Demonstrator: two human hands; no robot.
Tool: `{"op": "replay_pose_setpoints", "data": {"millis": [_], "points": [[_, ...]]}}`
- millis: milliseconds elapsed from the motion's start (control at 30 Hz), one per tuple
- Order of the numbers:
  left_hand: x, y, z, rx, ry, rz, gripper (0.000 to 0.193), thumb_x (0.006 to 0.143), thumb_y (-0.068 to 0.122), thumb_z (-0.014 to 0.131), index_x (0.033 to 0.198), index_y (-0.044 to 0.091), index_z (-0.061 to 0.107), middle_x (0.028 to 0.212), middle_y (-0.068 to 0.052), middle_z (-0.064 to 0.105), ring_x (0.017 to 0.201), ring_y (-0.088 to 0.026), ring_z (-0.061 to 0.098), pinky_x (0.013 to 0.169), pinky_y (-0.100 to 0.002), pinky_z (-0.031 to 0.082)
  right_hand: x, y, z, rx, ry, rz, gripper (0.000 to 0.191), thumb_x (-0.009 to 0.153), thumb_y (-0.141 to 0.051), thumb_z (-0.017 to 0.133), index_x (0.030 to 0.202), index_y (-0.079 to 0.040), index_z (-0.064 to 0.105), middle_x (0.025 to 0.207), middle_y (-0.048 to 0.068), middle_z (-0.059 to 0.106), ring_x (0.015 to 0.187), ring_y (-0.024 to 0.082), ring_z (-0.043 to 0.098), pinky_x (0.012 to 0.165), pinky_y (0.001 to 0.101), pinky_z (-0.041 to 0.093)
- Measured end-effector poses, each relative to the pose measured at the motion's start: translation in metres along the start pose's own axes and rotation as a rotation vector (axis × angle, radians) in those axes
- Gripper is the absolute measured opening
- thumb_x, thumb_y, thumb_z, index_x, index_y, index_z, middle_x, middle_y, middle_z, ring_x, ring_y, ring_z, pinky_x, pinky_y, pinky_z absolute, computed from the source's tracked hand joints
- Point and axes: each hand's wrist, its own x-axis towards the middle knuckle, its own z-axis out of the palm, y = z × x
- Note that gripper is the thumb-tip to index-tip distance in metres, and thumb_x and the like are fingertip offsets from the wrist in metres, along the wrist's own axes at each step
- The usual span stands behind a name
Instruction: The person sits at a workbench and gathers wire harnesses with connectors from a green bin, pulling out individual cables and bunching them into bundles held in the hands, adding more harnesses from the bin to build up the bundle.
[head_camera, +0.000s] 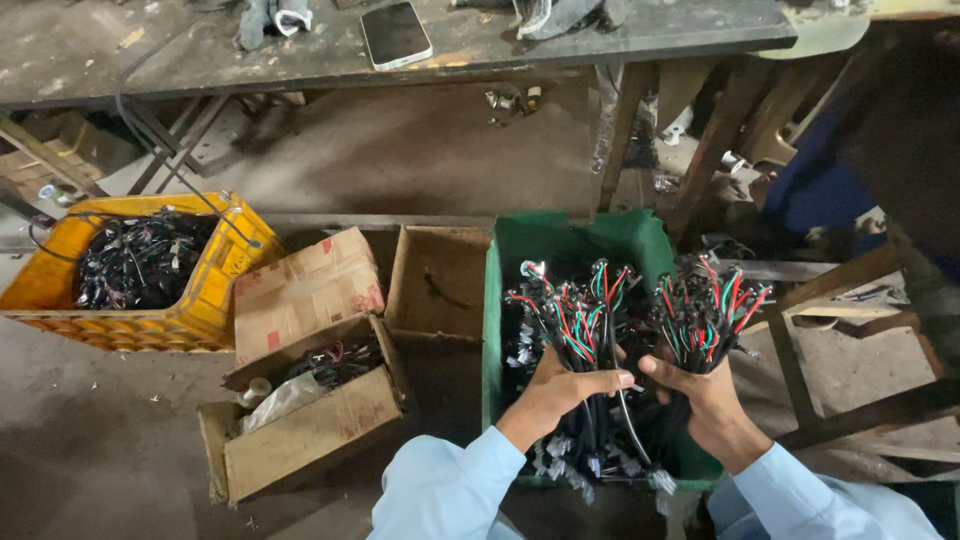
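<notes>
Left hand (562, 388) and right hand (700, 392) each grip wire bundles (572, 318) over green bin (560, 240); cardboard boxes (310, 400), yellow crate (205, 300) leftward.

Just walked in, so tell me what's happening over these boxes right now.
A person in light blue sleeves holds two bunches of black cable with red, green and white wire ends above a green plastic bin. The left hand grips one bunch of wires; the right hand grips the other bunch. More such cables lie in the bin. Beside it stand open brown cardboard boxes and a yellow plastic crate full of black cables.
</notes>
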Motion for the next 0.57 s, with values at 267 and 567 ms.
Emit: {"op": "replay_pose_setpoints", "data": {"millis": [267, 567], "points": [[-0.004, 0.009, 0.004, 0.044, -0.047, 0.020, 0.036, 0.078, 0.009, 0.089, 0.109, 0.003, 0.071, 0.093, -0.003, 0.073, 0.081, -0.014, 0.069, 0.073, -0.030, 0.057, 0.001, -0.007, 0.008, 0.051, 0.027, 0.033, 0.033, 0.075, -0.008, 0.082, 0.102, -0.009, 0.064, 0.081, 0.000, 0.064, 0.063, 0.013, 0.059, 0.047, 0.0303, 0.043], [-0.006, -0.004, 0.008, 0.101, -0.122, 0.087, 0.051, 0.078, 0.004, 0.089, 0.125, 0.004, 0.069, 0.114, -0.002, 0.070, 0.102, -0.012, 0.065, 0.089, -0.029, 0.057, -0.007, -0.028, 0.041, 0.100, -0.034, 0.159, 0.049, 0.070, 0.000, 0.080, 0.117, -0.006, 0.068, 0.100, 0.002, 0.075, 0.085, 0.015, 0.070, 0.073, 0.0342, 0.058]]}}
